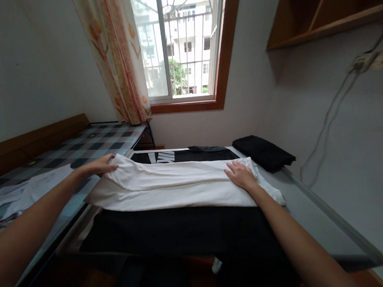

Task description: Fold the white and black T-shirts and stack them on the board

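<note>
A long white garment (178, 193) lies stretched from left to right over the table, with a fold line running along it. At its far left corner, my left hand (105, 164) is closed on the fabric and holds that end slightly raised. Near the bunched right end, my right hand (242, 174) lies flat on the garment with its fingers spread. Below the white garment, black fabric (185, 228) covers the near part of the table. Behind it is a black garment with white lettering (166, 157), partly covered.
A folded black cloth (263, 152) sits at the table's back right. The pale table (319, 213) reaches toward the right wall. To the left stands a bed with a checked cover (108, 139), with papers (39, 188) on it. A wooden shelf (328, 29) hangs upper right, near cables (328, 113).
</note>
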The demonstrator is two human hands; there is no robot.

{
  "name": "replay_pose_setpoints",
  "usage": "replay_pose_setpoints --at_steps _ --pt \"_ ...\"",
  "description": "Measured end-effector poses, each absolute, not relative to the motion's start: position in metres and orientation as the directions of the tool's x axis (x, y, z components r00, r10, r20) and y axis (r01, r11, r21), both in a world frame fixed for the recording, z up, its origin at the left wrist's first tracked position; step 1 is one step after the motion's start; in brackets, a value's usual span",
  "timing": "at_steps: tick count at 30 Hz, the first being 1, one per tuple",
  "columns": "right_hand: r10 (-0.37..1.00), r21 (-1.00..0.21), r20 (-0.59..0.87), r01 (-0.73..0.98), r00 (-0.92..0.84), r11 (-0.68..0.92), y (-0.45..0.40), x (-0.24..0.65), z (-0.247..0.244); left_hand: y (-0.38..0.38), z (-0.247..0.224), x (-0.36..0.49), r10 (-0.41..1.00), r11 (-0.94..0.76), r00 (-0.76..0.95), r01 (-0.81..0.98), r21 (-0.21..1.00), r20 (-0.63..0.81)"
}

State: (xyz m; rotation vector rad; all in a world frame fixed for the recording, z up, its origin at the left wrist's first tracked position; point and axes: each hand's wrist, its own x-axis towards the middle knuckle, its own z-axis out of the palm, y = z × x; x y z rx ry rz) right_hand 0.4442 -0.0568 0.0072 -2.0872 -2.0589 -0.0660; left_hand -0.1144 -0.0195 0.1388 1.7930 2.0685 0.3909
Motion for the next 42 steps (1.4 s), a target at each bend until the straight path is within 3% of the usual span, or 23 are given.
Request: replay_pose_setpoints --at_steps 2,5,9,12,16,28,35,39,42 --pt "0.984 -0.124 0.177 0.992 0.029 -0.007 -0.057 0.444 0.008 -0.017 0.162 -0.091 0.982 0.098 0.001 0.854 0.511 -0.191" --pt "0.984 -0.127 0.178 0.992 0.03 -0.008 -0.058 0.443 0.009 -0.013 0.18 -0.032 0.977 -0.067 0.171 0.819 0.569 -0.13" --pt "0.984 -0.121 0.178 0.993 0.025 -0.003 -0.06 0.443 0.011 -0.009 0.15 0.067 0.919 -0.183 0.352 0.78 0.599 -0.177" --pt "0.984 -0.12 0.177 0.993 0.029 -0.007 -0.06 0.443 0.011 -0.012 0.105 0.123 0.878 -0.341 0.445 0.841 0.421 -0.179" --pt "0.982 -0.117 0.187 0.993 0.024 -0.002 -0.059 0.443 0.01 -0.017 0.067 0.153 0.866 -0.387 0.468 0.85 0.357 -0.175" --pt "0.98 -0.139 0.198 0.99 0.019 0.009 -0.057 0.444 0.006 -0.023 0.056 0.153 0.888 -0.41 0.454 0.857 0.312 -0.081" --pt "0.981 -0.145 0.195 0.989 0.021 0.008 -0.057 0.444 0.007 -0.046 0.048 0.142 0.864 -0.49 0.435 0.842 0.225 0.254" --pt "0.983 -0.143 0.18 0.99 0.022 0.004 -0.058 0.443 0.009 -0.046 0.033 0.107 0.899 -0.403 0.37 0.909 0.111 0.234" --pt "0.983 -0.135 0.182 0.991 0.02 0.005 -0.059 0.442 0.01 -0.045 0.016 0.085 0.923 -0.357 0.337 0.93 0.09 0.189"
